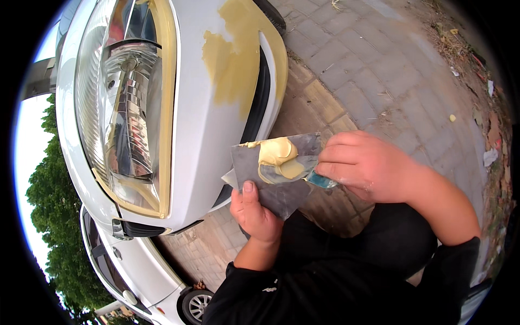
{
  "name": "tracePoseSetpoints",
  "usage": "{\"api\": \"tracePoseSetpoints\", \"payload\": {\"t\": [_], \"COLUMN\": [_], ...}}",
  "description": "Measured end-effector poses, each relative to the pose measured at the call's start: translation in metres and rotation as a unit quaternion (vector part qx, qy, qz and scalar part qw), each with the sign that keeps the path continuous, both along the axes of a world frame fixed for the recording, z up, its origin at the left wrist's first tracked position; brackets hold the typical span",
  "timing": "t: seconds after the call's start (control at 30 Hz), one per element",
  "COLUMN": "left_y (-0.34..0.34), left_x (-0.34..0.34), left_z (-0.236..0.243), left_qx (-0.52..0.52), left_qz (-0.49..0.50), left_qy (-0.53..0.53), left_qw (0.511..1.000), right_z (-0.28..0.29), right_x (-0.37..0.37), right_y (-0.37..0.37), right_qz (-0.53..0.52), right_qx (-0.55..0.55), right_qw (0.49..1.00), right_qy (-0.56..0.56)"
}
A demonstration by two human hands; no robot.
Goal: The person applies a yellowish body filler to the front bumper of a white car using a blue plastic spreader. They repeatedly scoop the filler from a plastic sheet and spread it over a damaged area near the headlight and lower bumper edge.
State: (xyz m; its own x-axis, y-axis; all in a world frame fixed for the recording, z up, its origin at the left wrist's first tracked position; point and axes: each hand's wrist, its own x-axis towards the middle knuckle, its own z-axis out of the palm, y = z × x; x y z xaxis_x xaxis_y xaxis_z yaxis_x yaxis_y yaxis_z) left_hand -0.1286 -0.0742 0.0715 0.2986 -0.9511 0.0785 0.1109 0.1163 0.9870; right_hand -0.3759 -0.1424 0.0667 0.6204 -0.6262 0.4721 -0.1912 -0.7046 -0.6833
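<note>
My left hand (pixel 258 218) grips a flat dark grey mixing board (pixel 281 197), its thumb on top and the other fingers underneath. A thick lump of pale yellow body filler (pixel 277 151) sits on the board's upper part, with a smear below it. In my right hand (pixel 371 167) is a putty spreader (pixel 321 180) with a teal edge, touching the board's right side beside the filler. Fingers cover much of the spreader. The white car's bumper (pixel 192 130), just beyond the board, carries a dried-looking yellow filler patch (pixel 233 59).
Masking tape (pixel 169 81) borders the car's headlight (pixel 132 103). A second white car (pixel 135 265) stands at lower left, near green trees (pixel 51 200). Grey paving (pixel 374 70) spreads to the right, ending in a dirt strip with litter (pixel 490 157).
</note>
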Motion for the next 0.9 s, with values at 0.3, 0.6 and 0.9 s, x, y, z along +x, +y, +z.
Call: {"api": "tracePoseSetpoints", "payload": {"t": [0.3,0.6,0.9], "left_y": [0.04,0.118,0.144], "left_x": [0.122,0.236,0.25], "left_z": [-0.021,-0.048,-0.061], "left_qx": [0.212,0.338,0.317], "left_qz": [-0.079,-0.11,-0.083], "left_qy": [0.129,0.133,0.251], "left_qw": [0.965,0.925,0.911], "right_z": [-0.119,-0.199,-0.225], "right_x": [0.009,0.098,0.136], "right_y": [-0.107,-0.162,-0.166], "right_qz": [-0.192,-0.309,-0.364], "right_qx": [0.292,0.096,0.07], "right_qw": [0.931,0.914,0.879], "right_qy": [-0.101,-0.246,-0.3]}}
